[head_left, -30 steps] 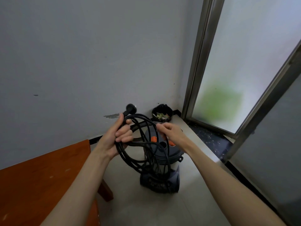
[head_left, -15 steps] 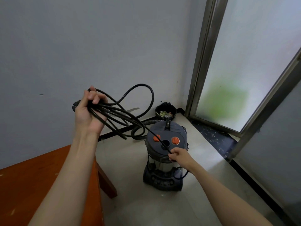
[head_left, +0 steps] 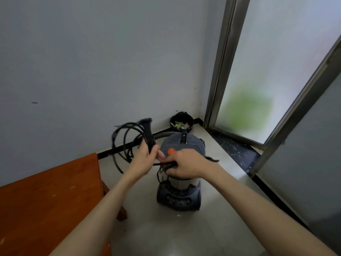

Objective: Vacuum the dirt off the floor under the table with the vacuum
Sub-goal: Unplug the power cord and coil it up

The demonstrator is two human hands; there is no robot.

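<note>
Both hands, left (head_left: 145,156) and right (head_left: 186,164), grip the black cord (head_left: 125,143) above the vacuum (head_left: 181,183).

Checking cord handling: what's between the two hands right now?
Head view: a short taut stretch of black power cord runs from left hand to right hand, above the vacuum.

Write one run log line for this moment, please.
step: uncoiling power cord | left hand: grips coil | right hand: pinches strand | vacuum: upright beside table
</note>
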